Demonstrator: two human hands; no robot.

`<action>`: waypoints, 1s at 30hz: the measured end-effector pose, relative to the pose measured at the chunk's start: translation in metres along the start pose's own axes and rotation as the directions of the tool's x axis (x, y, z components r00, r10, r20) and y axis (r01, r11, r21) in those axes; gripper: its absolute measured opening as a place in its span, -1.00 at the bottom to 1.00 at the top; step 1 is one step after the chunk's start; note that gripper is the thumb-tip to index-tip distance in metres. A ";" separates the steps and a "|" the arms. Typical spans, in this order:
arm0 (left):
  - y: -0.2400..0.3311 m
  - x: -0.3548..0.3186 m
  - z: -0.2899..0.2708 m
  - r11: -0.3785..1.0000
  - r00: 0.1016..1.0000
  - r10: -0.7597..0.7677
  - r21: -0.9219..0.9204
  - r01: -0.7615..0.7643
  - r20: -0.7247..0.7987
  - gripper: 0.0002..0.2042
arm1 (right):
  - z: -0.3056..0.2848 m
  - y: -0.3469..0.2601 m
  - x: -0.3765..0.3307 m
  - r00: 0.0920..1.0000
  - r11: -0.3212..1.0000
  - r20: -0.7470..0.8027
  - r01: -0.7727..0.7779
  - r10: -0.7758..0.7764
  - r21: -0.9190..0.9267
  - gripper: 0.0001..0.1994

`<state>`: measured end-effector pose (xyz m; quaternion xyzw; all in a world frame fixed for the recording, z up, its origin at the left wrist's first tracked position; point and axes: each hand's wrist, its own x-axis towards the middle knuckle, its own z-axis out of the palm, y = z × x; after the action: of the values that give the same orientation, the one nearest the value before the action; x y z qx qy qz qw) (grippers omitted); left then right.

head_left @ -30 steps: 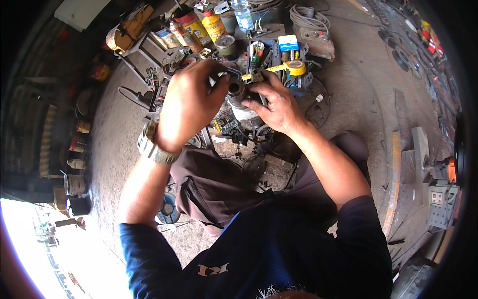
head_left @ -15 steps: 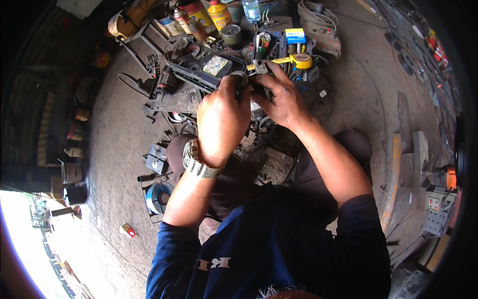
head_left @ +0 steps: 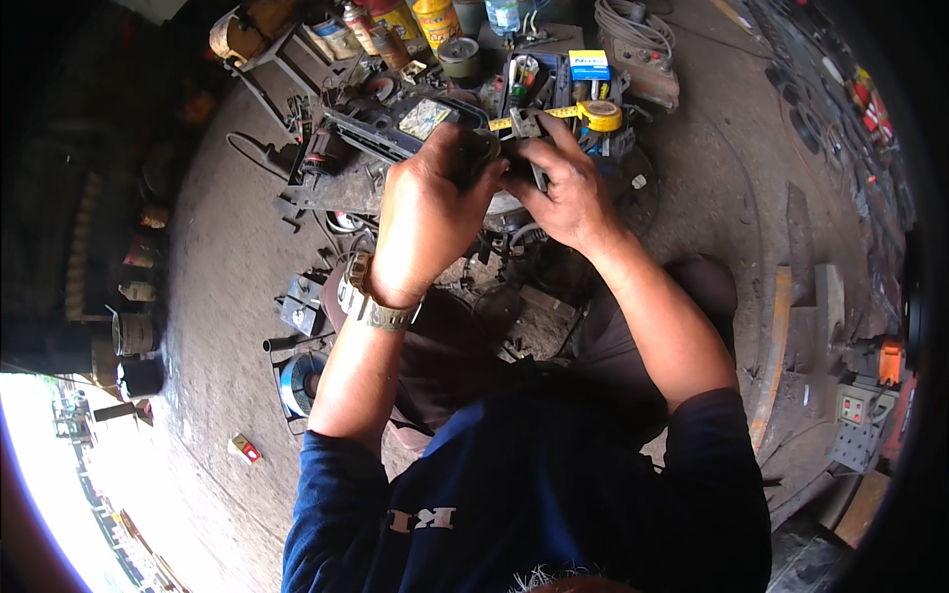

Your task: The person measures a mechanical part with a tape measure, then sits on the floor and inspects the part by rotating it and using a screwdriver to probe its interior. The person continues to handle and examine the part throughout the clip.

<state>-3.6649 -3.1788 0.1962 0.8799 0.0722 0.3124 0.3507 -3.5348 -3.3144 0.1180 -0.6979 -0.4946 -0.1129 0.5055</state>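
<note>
Both my hands meet in front of me, above a cluttered work surface. My left hand, with a metal-banded watch on the wrist, is closed round a dark, round, ring-like part. Its fingers hide much of that part. Close beside it, my right hand grips a slim grey metal tool with a flat, wider end; its exact kind is unclear. The fingertips of the two hands nearly touch. Just beyond the right hand lies a yellow tape measure with its blade drawn out to the left.
A black case lies beyond my left hand. Farther back stand a yellow bottle, a lidded can and a blue-and-yellow box. Coiled cable is at the back right. A blue spool sits left of my leg.
My left hand has shifted slightly left and turned, so its fingers cover more of the ring-like part. The grey tool in my right hand has moved slightly up and shows more of its flat end.
</note>
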 end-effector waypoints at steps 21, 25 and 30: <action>-0.037 0.022 0.039 0.553 0.975 -0.169 -0.805 0.214 0.142 -0.87 | -0.007 -0.007 0.015 0.999 0.996 0.016 -0.040 0.041 -0.074 -0.73; -0.061 0.028 0.052 0.409 0.992 -0.102 -0.905 0.115 0.080 -0.86 | -0.005 -0.002 0.012 1.000 1.000 -0.001 -0.012 0.012 -0.025 -0.73; -0.048 0.024 0.048 0.345 0.994 -0.080 -0.934 0.093 0.069 -0.84 | -0.005 0.004 0.016 1.000 1.000 0.020 -0.020 0.019 0.019 -0.74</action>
<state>-3.6128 -3.1620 0.1494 0.5199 -0.0745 0.2738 0.8057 -3.5225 -3.3096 0.1284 -0.6987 -0.4938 -0.0964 0.5086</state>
